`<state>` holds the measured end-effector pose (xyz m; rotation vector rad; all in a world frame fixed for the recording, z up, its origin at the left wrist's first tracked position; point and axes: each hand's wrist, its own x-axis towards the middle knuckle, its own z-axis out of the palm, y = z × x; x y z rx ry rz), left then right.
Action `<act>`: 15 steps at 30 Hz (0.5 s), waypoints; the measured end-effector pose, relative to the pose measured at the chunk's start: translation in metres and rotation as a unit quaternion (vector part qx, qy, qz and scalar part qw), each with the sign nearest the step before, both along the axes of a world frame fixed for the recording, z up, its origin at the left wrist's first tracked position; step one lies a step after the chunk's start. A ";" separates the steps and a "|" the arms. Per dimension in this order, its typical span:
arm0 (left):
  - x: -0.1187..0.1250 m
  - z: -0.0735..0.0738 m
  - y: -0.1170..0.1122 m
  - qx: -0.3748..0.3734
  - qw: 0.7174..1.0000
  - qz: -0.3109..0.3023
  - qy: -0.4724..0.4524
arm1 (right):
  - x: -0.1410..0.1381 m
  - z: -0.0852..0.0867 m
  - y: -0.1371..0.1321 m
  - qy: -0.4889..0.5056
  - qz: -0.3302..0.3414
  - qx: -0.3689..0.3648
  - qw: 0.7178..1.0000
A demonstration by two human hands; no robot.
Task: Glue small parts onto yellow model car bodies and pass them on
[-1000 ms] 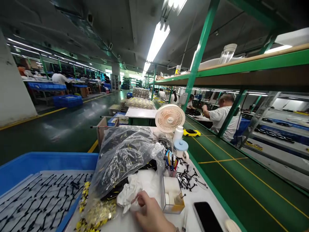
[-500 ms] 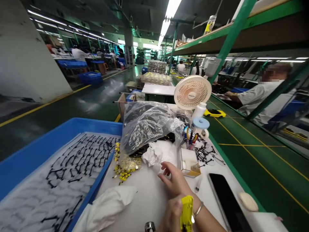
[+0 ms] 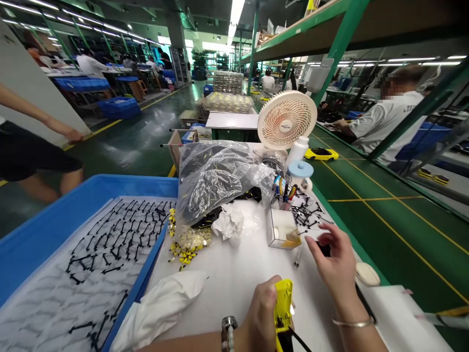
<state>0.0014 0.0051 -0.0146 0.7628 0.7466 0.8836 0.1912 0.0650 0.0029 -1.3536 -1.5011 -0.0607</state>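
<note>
At the lower middle, my left hand [image 3: 262,310] is closed around a yellow plastic part [image 3: 283,303], held upright with a dark piece and a thin black strip at its lower end. My right hand [image 3: 335,259] hovers at the right over a black phone [image 3: 324,248], its fingers curved and apart, with nothing visible between them. Just beyond those fingertips lie loose black rod-shaped parts [image 3: 308,210]. A clear box [image 3: 280,239] with white pads stands left of my right hand. A small metal-tipped item [image 3: 296,259] rests on the table between my hands.
A blue tray [image 3: 110,182] with rows of black rods sits at left. Beyond are a plastic bag [image 3: 216,181], yellow-black bits [image 3: 183,252], crumpled paper [image 3: 227,222], a lidded cup [image 3: 301,173] and a fan [image 3: 287,120]. White cloth [image 3: 164,303] lies near. A person [image 3: 40,137] is at far left.
My right hand has swung right, from the table's middle to over the phone. My left hand still grips the yellow part. A walking person has entered at left, and the view has shifted slightly.
</note>
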 end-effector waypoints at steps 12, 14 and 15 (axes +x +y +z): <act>0.003 0.021 0.007 0.074 0.995 -0.023 0.060 | -0.008 0.023 0.005 -0.089 -0.083 0.122 0.985; 0.004 0.020 0.009 0.089 0.994 -0.023 0.056 | -0.012 0.043 -0.016 0.011 -0.086 0.199 0.976; 0.004 0.019 0.010 0.090 0.994 -0.023 0.055 | -0.016 0.053 -0.028 0.070 -0.067 0.227 0.969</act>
